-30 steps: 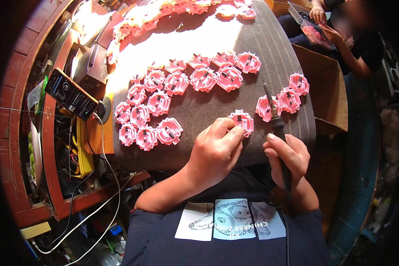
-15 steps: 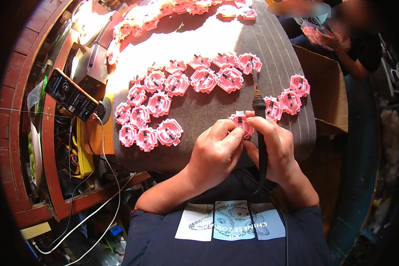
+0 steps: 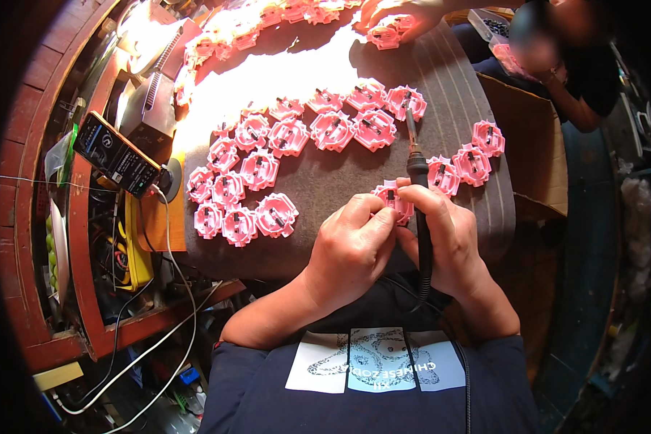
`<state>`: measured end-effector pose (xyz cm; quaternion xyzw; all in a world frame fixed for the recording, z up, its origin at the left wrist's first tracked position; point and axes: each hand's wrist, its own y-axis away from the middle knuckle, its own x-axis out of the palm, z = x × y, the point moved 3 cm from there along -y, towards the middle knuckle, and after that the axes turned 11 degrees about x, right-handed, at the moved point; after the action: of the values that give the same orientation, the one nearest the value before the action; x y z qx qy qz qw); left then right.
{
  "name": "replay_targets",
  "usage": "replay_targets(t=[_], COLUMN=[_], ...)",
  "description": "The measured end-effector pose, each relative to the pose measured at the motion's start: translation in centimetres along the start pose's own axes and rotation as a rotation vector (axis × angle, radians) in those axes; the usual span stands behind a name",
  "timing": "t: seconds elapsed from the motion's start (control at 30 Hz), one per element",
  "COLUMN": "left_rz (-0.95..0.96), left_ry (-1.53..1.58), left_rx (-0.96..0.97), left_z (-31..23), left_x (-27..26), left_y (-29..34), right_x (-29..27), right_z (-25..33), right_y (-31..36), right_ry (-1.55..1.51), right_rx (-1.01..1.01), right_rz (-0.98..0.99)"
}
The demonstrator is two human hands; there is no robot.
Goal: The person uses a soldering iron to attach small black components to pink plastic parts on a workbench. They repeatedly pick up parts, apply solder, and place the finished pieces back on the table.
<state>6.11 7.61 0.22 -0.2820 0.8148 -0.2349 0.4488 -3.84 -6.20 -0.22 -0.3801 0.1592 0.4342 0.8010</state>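
Note:
Between my fingers is a small pink plastic housing (image 3: 393, 195) with a dark piece in it. My left hand (image 3: 351, 242) is closed, pinching it from the left; the fingertips hide its lower part. My right hand (image 3: 447, 235) touches the housing's right side while holding a soldering iron (image 3: 418, 171). The iron's black handle lies along the hand, and its metal shaft points away from me. On the grey table, its tip is near another pink housing (image 3: 405, 103) in the picture. Just right of the handle sits a further pink housing (image 3: 443, 176).
Rows of pink housings (image 3: 259, 170) cover the grey table (image 3: 318, 195). A co-worker's hand (image 3: 405, 14) is at pink pieces on the far edge, beside strong glare. A phone (image 3: 116, 155) with a white cable (image 3: 170, 239) stands left. At right is a cardboard box (image 3: 528, 145).
A co-worker's hand has come in at the far edge, onto pink pieces there. The soldering iron has shifted slightly left and toward me. My hands stay nearly still on the housing.

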Motion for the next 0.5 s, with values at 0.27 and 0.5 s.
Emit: replay_targets(t=[0.27,0.5], left_rz=[0.014,-0.102], left_ry=[0.024,0.105], left_rx=[-0.016,-0.106], left_z=[0.02,0.91], left_x=[-0.11,-0.6], left_y=[0.03,-0.67], right_x=[0.04,-0.23], right_z=[-0.14,-0.2], right_y=[0.21,0.64], right_ry=[-0.013,-0.002], right_rx=[0.017,0.117], right_rz=[0.006,0.033])
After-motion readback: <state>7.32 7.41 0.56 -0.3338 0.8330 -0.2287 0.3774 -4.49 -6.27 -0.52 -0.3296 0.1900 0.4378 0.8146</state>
